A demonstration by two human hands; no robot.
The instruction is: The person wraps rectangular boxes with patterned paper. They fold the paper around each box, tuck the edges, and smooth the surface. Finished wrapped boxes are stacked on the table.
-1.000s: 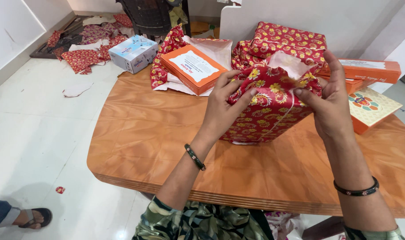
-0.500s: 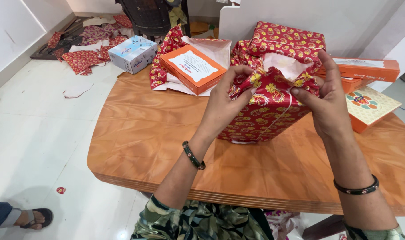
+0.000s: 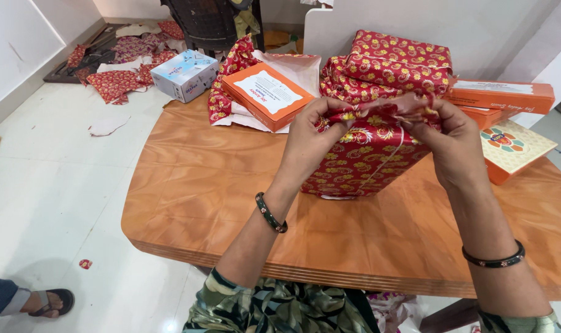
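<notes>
A box wrapped in red paper with yellow flowers point(image 3: 360, 163) stands on end on the orange wooden table point(image 3: 231, 203). My left hand point(image 3: 308, 145) grips the paper at the top left corner of the box. My right hand point(image 3: 453, 148) pinches the paper at the top right. Between them the top flap is folded down flat over the box end. Both wrists wear dark bangles.
Behind it sit wrapped red parcels point(image 3: 391, 68), an orange box on loose wrapping paper point(image 3: 265, 92), orange boxes point(image 3: 508, 95) and a patterned box point(image 3: 514, 148) at the right. On the floor lie a white-blue carton point(image 3: 185, 74), paper scraps point(image 3: 111, 83), and another person's sandalled foot point(image 3: 43, 302).
The raised paper flap with its white inside showing has been folded down over the top of the box. Both hands have closed in on the top edge.
</notes>
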